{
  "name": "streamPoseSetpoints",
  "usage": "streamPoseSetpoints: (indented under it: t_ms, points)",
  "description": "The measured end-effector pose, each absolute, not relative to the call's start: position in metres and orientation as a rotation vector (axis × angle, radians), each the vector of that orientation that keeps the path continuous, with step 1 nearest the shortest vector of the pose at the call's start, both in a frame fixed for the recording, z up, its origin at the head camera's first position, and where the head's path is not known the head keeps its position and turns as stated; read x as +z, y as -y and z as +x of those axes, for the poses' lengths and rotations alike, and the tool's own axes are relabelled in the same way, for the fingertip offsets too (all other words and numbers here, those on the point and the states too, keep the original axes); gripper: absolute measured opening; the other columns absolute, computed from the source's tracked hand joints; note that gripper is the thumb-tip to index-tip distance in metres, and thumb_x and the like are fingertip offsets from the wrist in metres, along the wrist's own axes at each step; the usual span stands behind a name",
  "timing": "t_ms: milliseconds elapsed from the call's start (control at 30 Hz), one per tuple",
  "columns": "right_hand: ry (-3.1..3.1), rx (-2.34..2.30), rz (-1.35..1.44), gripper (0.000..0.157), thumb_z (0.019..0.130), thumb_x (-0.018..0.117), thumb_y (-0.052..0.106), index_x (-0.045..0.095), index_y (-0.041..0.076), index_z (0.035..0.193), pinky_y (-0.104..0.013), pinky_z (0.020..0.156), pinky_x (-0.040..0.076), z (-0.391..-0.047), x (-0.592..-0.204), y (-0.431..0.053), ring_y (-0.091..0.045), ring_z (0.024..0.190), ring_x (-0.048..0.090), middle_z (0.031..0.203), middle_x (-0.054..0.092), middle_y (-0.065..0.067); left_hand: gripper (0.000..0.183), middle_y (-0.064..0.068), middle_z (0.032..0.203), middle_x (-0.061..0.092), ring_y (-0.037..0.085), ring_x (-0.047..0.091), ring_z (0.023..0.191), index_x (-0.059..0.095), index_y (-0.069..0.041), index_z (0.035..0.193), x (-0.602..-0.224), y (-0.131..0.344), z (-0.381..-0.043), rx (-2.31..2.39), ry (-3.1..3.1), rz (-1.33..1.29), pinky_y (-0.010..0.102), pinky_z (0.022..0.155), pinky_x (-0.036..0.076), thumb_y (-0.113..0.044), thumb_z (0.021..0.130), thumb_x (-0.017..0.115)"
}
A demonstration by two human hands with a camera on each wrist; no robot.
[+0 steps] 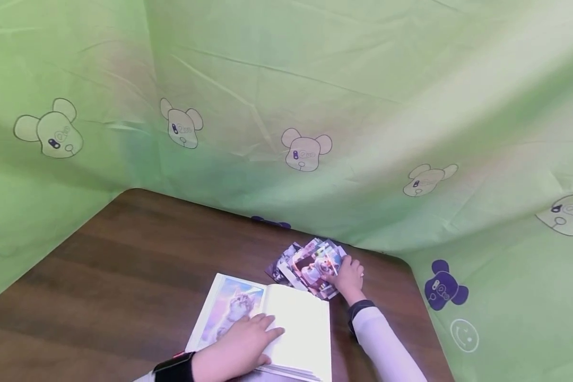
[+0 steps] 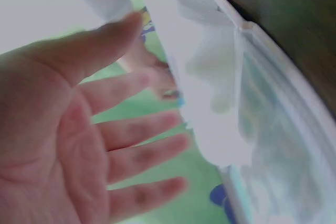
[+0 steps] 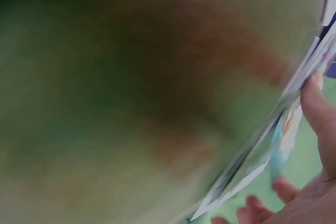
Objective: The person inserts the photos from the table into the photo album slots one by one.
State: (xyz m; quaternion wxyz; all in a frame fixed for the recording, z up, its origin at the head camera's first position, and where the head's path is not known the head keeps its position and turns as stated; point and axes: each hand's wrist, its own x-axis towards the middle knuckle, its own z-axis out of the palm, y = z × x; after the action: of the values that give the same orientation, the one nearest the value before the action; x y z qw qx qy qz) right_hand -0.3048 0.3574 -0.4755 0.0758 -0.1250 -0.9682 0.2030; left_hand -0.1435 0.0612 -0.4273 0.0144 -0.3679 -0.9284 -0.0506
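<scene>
A photo album (image 1: pixel 300 323) lies open on the table, with a kitten picture (image 1: pixel 241 303) on its left page and a blank white right page. My left hand (image 1: pixel 241 339) is over the lower middle of the album, fingers extended; the left wrist view shows its palm and spread fingers holding nothing. Beyond the album's upper right corner is a loose, overlapping pile of photo cards (image 1: pixel 310 268). At the pile's right side, my right hand (image 1: pixel 350 277) pinches a card (image 3: pixel 287 135) between thumb and fingers, as the right wrist view shows.
The dark wooden table (image 1: pixel 124 276) extends to the left of the album. Green cloth (image 1: pixel 248 79) printed with bear heads hangs behind the table and along its sides, close to the back edge near the cards.
</scene>
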Motion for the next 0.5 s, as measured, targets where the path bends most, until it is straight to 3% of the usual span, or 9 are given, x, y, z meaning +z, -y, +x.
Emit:
streamPoseSetpoints:
  t_ms: [167, 300, 367, 433, 500]
  points:
    - [2.792, 0.825, -0.232, 0.081, 0.078, 0.080, 0.002, 0.036, 0.000, 0.146, -0.064, 0.091, 0.052, -0.310, -0.475, -0.347, -0.056, 0.107, 0.062, 0.119, 0.061, -0.041, 0.066, 0.011, 0.150, 0.058, 0.026, 0.058, 0.137, 0.063, -0.027, 0.139, -0.436, -0.081, -0.151, -0.164, 2.916, -1.140, 0.040, 0.100, 0.057, -0.053, 0.081, 0.078]
    - [2.708, 1.106, -0.225, 0.079, 0.083, 0.074, -0.004, 0.031, -0.010, 0.149, -0.057, 0.090, 0.055, -0.313, -0.477, -0.344, -0.048, 0.095, 0.066, 0.103, 0.065, -0.037, 0.068, 0.011, 0.151, 0.057, 0.025, 0.057, 0.139, 0.062, -0.027, 0.141, -0.449, -0.094, -0.150, -0.045, 2.900, -1.126, 0.034, 0.099, 0.057, -0.057, 0.080, 0.074]
    - [2.721, 1.212, -0.258, 0.055, 0.085, 0.073, 0.000, 0.047, -0.016, 0.131, -0.048, 0.081, 0.057, -0.314, -0.474, -0.345, -0.036, 0.082, 0.065, 0.086, 0.064, -0.024, 0.069, 0.010, 0.149, 0.059, 0.024, 0.058, 0.137, 0.063, -0.027, 0.139, -0.454, -0.098, -0.150, 0.003, 2.882, -1.108, 0.031, 0.097, 0.057, -0.058, 0.078, 0.074]
    - [2.782, 1.272, -0.258, 0.029, 0.088, 0.074, 0.006, 0.059, -0.015, 0.101, -0.037, 0.069, 0.055, -0.315, -0.469, -0.347, -0.023, 0.070, 0.058, 0.072, 0.056, -0.010, 0.070, 0.009, 0.147, 0.061, 0.022, 0.059, 0.135, 0.064, -0.028, 0.137, -0.457, -0.101, -0.151, 0.037, 2.868, -1.085, 0.028, 0.095, 0.057, -0.059, 0.075, 0.074]
    - [2.875, 1.289, -0.210, 0.023, 0.090, 0.072, 0.009, 0.060, -0.006, 0.078, -0.029, 0.060, 0.050, -0.315, -0.462, -0.351, -0.014, 0.063, 0.054, 0.065, 0.054, -0.002, 0.070, 0.008, 0.145, 0.062, 0.021, 0.060, 0.134, 0.066, -0.029, 0.135, -0.457, -0.103, -0.151, 0.050, 2.867, -1.066, 0.028, 0.093, 0.057, -0.060, 0.073, 0.074]
